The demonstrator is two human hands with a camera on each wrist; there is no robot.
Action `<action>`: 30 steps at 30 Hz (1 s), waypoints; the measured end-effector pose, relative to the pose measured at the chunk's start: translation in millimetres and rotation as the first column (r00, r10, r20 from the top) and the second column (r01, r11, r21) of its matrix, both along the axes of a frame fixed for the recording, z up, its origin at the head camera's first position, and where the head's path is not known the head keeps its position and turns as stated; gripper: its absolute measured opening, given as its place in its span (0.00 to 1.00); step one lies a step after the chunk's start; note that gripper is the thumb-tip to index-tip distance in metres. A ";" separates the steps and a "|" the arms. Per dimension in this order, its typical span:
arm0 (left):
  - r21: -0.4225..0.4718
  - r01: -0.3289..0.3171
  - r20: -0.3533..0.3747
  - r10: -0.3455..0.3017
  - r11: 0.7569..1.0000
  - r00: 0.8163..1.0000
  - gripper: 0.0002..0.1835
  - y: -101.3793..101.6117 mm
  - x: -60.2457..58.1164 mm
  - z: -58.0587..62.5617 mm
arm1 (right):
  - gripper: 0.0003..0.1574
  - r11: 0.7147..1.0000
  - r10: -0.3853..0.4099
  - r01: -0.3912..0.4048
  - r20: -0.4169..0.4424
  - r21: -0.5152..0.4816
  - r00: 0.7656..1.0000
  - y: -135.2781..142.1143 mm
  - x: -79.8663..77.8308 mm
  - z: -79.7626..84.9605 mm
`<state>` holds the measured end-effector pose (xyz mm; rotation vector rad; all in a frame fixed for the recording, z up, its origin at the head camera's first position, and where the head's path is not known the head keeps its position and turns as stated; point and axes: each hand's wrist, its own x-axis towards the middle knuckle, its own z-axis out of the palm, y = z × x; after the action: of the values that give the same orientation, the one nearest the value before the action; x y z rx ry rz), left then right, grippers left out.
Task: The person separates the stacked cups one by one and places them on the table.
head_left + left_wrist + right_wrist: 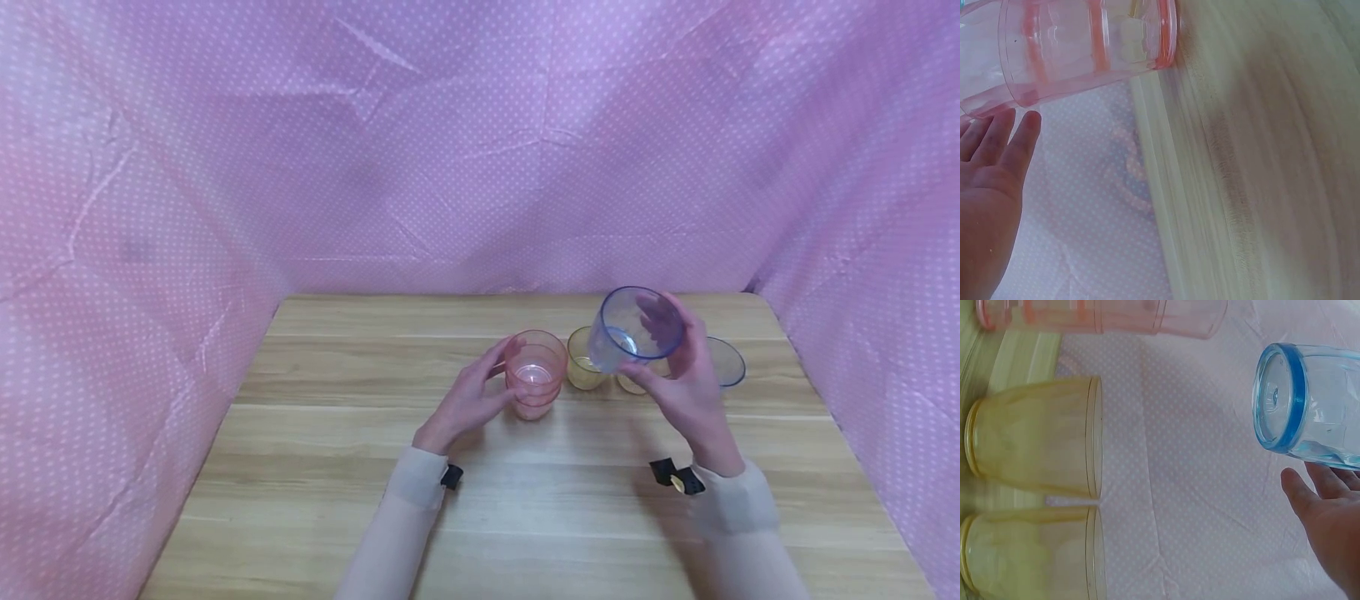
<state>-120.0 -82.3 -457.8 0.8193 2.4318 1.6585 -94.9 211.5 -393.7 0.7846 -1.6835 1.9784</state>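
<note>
A stack of nested pink clear cups (534,375) stands on the table, and my left hand (467,402) holds it near the top, thumb at the front and fingers on the far left side. Raised above the table, a blue-rimmed clear cup (617,337) tilts in my right hand (693,392), its mouth toward the head camera. The right wrist view shows this cup's thick blue base ring (1297,397). Under and beside it stand two yellow clear cups, one (583,371) next to the pink stack and the other (632,384) partly hidden by the right hand.
Another blue-rimmed cup (729,363) stands to the right, partly behind the right hand. The wooden table (555,508) reaches back to pink dotted cloth (465,167), which hangs behind it and on both sides.
</note>
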 end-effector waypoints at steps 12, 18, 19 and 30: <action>-0.005 -0.047 -0.013 0.047 0.999 0.999 0.45 4.2 -1.5 -0.5 | 0.58 0.997 -0.045 0.046 0.018 -0.062 0.999 24.6 7.0 -2.8; -0.021 -0.044 -0.025 0.044 0.999 0.999 0.44 3.5 -1.3 -2.4 | 0.58 0.993 -0.049 0.049 0.008 -0.103 0.999 40.7 8.8 -3.9; -0.024 -0.044 -0.027 0.043 0.999 0.999 0.44 3.4 -1.0 -2.7 | 0.58 0.993 -0.050 0.051 0.005 -0.106 0.999 43.2 8.9 -3.9; -0.005 0.006 -0.017 -0.006 1.000 1.000 0.43 4.3 -1.4 -2.7 | 0.55 0.982 -0.082 0.090 0.055 -0.167 0.995 71.6 14.5 -3.4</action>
<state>-121.4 -78.0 -460.4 0.8424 2.4409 1.6491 -80.3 283.1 -397.1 0.5981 -1.5237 2.0626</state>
